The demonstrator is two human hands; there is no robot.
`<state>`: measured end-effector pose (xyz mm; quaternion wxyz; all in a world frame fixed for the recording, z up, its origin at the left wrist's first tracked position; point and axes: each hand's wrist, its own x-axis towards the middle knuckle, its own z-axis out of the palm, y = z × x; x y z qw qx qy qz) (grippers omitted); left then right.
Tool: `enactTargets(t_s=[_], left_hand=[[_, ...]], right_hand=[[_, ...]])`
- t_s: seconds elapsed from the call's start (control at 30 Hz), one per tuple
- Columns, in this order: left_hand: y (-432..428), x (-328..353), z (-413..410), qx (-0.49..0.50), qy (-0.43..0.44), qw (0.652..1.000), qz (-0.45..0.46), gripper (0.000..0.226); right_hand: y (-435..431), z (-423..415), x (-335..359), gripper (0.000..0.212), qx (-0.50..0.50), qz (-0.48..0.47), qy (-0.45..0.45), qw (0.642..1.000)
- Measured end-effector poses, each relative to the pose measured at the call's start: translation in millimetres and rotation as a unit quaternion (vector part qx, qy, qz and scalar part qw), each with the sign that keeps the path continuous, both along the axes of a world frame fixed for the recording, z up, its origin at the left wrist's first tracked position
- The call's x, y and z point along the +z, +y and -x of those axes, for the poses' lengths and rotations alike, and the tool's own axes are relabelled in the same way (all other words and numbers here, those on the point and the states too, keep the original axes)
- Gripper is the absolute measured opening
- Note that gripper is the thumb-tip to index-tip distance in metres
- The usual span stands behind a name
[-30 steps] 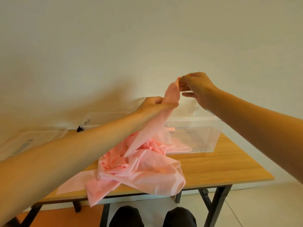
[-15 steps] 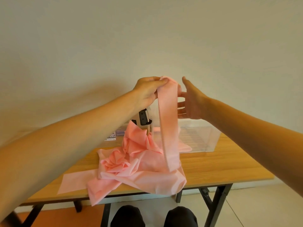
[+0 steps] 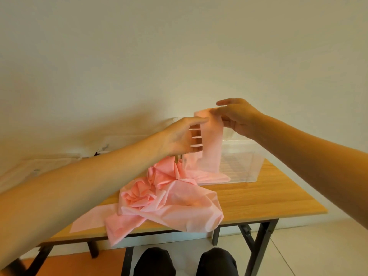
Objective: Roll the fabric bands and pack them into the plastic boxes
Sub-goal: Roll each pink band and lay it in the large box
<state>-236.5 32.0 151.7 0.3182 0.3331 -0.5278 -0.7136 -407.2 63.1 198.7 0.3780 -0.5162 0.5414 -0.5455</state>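
Fingers on the left hand are sticking out straight and spread apart, with the tips just touching the near edge of the pink band, not gripping anything. The right hand is doing the actual holding. Its fingertips are coming together on the top end of the band and pinching it, though that bit is motion-blurred, so exactly which fingers are on it I can't tell.

The band is hanging pretty much straight down from that pinch, up in the air above the wooden table. Its lower end is trailing down by the left part of the clear plastic box. Whether that tail is lying inside the box or just in front of its wall, I honestly can't tell.

The rest of the pink stuff is sitting in a crumpled fabric pile in the middle of the table, just in front of the box. One corner is drooping over the near edge, and a flat strip is poking out to the left. More clear plastic pieces are sitting at the back left, half hidden behind the left forearm. Two dark-trousered knees are showing under the table edge.
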Motion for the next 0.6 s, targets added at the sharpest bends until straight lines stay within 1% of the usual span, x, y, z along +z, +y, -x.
enactTargets(t_s=[0.07, 0.13, 0.17, 0.27, 0.3, 0.37, 0.4, 0.43, 0.47, 0.5, 0.53, 0.6], left_hand=[[4, -4, 0, -0.001, -0.004, 1.000, 0.028, 0.014], [6, -3, -2, -0.005, -0.012, 0.999, 0.043, 0.022], [7, -2, -3, -0.012, -0.016, 0.999, 0.036, 0.022], [11, 2, -10, -0.020, -0.038, 0.998, 0.038, 0.009], [11, 4, -12, -0.012, -0.037, 0.998, 0.053, 0.009], [8, 8, -15, 0.026, -0.027, 0.995, 0.097, 0.006], [6, 10, -17, 0.051, -0.021, 0.992, 0.116, 0.004], [4, 12, -18, 0.072, -0.017, 0.989, 0.131, 0.008], [1, 14, -19, 0.089, -0.013, 0.986, 0.137, 0.011], [0, 15, -20, 0.098, -0.005, 0.985, 0.141, 0.013], [-1, 16, -20, 0.105, 0.003, 0.985, 0.140, 0.014], [-3, 15, -18, 0.118, 0.029, 0.986, 0.118, 0.013]], right_hand=[[1, 1, 1, 0.045, -0.021, 0.002, 0.038, 0.999], [0, 4, 0, 0.040, -0.049, 0.008, 0.060, 0.997], [-1, 6, -1, 0.037, -0.065, 0.012, 0.061, 0.996], [-2, 9, -4, 0.031, -0.092, 0.017, 0.027, 0.995], [-1, 8, -5, 0.028, -0.081, 0.006, 0.006, 0.997], [3, 5, -9, 0.022, -0.038, -0.046, -0.020, 0.998], [7, 3, -11, 0.024, -0.021, -0.081, -0.004, 0.996], [10, 1, -13, 0.031, -0.020, -0.108, 0.039, 0.993], [13, -1, -15, 0.039, -0.036, -0.111, 0.096, 0.988], [15, -4, -18, 0.045, -0.062, -0.086, 0.149, 0.983], [18, -7, -20, 0.050, -0.089, -0.039, 0.195, 0.976], [24, -13, -24, 0.055, -0.124, 0.100, 0.274, 0.948]])
